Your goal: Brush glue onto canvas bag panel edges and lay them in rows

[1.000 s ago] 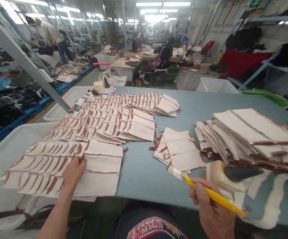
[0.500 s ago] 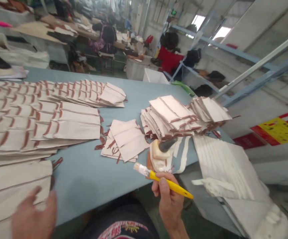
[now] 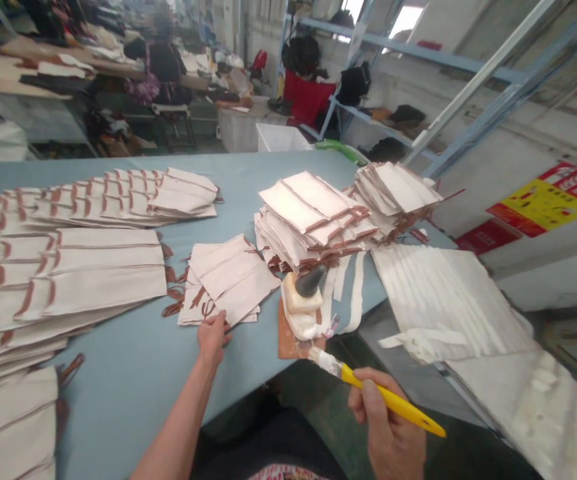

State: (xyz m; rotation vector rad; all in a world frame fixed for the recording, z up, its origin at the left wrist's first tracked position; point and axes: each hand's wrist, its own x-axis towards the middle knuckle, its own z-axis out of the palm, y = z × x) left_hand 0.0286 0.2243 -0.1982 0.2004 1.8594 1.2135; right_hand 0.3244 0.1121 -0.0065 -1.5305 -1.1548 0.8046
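Note:
My left hand [image 3: 212,337] reaches across the blue table [image 3: 148,373] and its fingers rest on the near edge of a small pile of cream pieces with brown trim [image 3: 231,280]. The fingers are curled at that edge; I cannot tell if they grip a piece. My right hand [image 3: 388,427] is closed on a yellow-handled brush [image 3: 373,390], bristles pointing left toward a cream glue pot with a dark nozzle [image 3: 302,293].
Fanned rows of the same pieces [image 3: 68,267] cover the table's left. Two taller stacks [image 3: 313,217] [image 3: 396,193] stand at the right. White sheets [image 3: 448,300] hang off the right edge. A person sits at a far bench [image 3: 161,63], beside metal shelving [image 3: 368,100].
My view swung right. My left hand left the fanned rows at the left and moved to the small pile in the middle. The right hand kept the brush.

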